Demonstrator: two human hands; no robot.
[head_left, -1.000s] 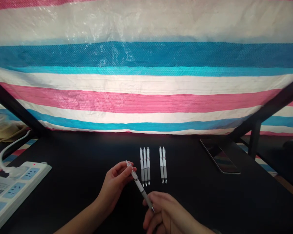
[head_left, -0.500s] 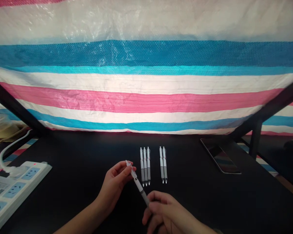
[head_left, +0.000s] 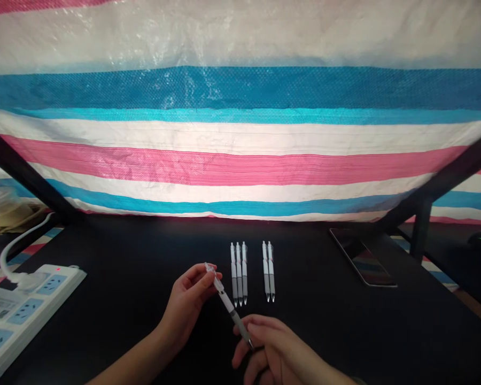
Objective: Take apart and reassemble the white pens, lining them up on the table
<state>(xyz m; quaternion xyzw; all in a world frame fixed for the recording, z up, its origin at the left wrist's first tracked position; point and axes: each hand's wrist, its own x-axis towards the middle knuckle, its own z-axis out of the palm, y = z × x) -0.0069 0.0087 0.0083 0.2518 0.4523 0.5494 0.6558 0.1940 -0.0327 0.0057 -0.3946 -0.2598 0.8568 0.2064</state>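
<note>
A white pen with a grey grip (head_left: 226,302) slants between my hands, its metal tip toward the lower right. My left hand (head_left: 188,299) pinches its upper, clip end between thumb and fingers. Around the grip and tip, my right hand (head_left: 274,347) has its thumb and index finger close to the pen, the tip now showing beside the thumb; the other fingers are curled loosely. Beyond the hands, three similar pens (head_left: 238,274) lie side by side on the black table (head_left: 136,267). Two more pens (head_left: 268,271) lie together to their right.
A white power strip (head_left: 36,305) with a plugged-in cable lies at the left. A dark phone (head_left: 363,256) rests at the back right. Striped sheeting (head_left: 240,133) hangs behind the table, between black frame bars (head_left: 444,174) on either side.
My right thumb and fingers have loosened and shifted on the pen's lower end, baring its grip and metal tip. My left hand has moved very slightly left, still pinching the pen.
</note>
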